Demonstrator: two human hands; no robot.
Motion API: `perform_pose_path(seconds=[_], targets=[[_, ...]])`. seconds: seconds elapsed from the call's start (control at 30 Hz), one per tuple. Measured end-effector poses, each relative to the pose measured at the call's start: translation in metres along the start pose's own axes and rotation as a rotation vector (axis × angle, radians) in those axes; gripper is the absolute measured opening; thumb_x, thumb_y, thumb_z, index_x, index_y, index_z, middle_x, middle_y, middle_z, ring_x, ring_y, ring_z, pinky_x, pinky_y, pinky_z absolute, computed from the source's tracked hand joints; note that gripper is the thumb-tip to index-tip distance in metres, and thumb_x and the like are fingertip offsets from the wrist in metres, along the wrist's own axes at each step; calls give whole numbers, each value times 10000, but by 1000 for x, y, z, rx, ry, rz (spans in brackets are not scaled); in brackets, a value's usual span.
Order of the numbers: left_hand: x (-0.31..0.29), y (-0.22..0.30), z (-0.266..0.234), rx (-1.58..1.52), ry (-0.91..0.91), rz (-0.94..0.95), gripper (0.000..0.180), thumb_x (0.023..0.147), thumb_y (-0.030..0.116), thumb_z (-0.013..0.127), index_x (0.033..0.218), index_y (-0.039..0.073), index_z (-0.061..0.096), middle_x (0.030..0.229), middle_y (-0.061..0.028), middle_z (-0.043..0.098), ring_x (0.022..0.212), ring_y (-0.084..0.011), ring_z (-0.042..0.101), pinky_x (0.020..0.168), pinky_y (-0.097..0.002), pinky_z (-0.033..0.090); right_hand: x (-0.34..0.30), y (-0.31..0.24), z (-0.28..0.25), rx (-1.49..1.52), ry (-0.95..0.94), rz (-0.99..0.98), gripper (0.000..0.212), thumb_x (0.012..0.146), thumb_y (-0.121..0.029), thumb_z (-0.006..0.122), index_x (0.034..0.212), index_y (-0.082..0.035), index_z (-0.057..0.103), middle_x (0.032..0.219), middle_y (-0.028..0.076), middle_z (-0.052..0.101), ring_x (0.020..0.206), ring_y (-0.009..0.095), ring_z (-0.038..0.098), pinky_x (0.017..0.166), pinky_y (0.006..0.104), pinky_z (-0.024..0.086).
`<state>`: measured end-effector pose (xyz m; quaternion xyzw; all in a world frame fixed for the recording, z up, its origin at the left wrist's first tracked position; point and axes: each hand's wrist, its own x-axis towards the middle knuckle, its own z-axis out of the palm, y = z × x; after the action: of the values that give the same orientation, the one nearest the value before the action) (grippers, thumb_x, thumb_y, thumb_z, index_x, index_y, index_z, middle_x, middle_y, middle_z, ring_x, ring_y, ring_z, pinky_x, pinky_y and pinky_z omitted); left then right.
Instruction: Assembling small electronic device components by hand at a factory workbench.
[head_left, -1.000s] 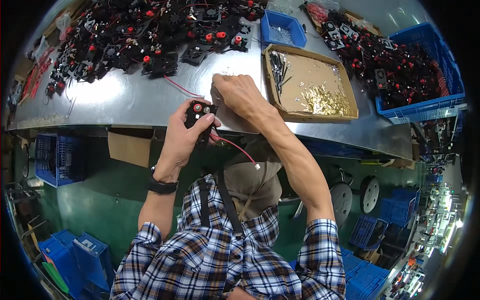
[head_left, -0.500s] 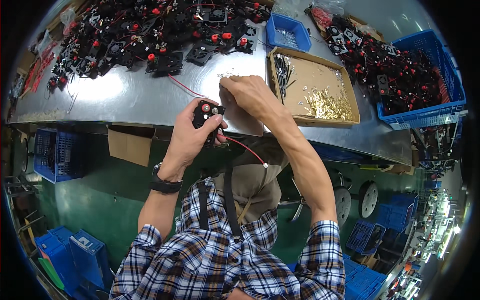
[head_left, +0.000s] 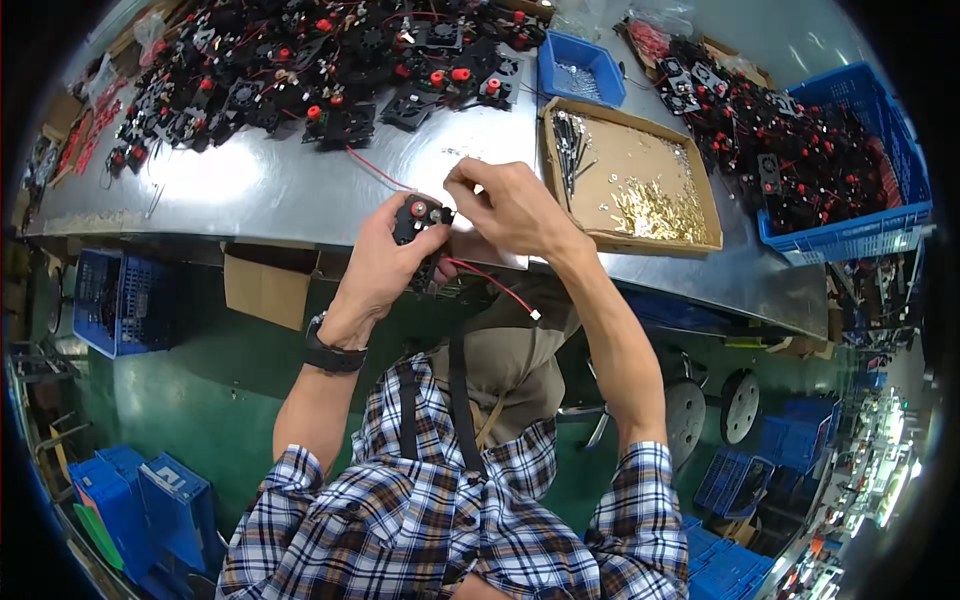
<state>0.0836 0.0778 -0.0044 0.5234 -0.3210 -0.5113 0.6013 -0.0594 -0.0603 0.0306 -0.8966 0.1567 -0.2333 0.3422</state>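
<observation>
My left hand [head_left: 382, 258] is closed round a small black fan assembly [head_left: 406, 226] at the table's front edge. A red knob and a metal post show on its top face, with the thumb pressed against it. A red-and-black wire [head_left: 492, 280] trails from it to the right and ends in a white plug. My right hand [head_left: 518, 212] is just to the right of the assembly, its thumb and forefinger pinched together. Whatever the pinch holds is too small or hidden to make out. Small metal bits [head_left: 458, 153] lie on the table beyond that hand.
Many black fan assemblies [head_left: 345, 124] are heaped at the back left. A cardboard tray [head_left: 630, 150] with brass pieces and black rods stands to the right. Behind it is a blue bin [head_left: 582, 62] of small metal parts; a blue crate [head_left: 845, 230] of assemblies sits far right.
My right hand has drawn back from the loose metal bits toward me, its fingers now curled in a pinch. My left hand keeps the fan assembly in nearly the same place.
</observation>
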Motion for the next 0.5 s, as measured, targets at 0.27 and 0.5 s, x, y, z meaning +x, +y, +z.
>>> perform_pose_path(seconds=[0.27,0.5], targets=[[1,11,14,-6,10,-53,170,931,46,661,1069,-7,577,820,-74,665,612,-139,681,527,-261,570,-12,-10,3,35,-59,186,186,945,-133,629,966,45,678,692,196,654,580,266,626,602,378,490],[2,9,15,-9,4,-27,159,937,48,649,1067,-13,580,835,-75,668,629,-135,680,526,-264,575,-14,-11,3,53,-95,247,210,958,-131,611,961,70,671,696,171,654,617,188,618,614,361,499]])
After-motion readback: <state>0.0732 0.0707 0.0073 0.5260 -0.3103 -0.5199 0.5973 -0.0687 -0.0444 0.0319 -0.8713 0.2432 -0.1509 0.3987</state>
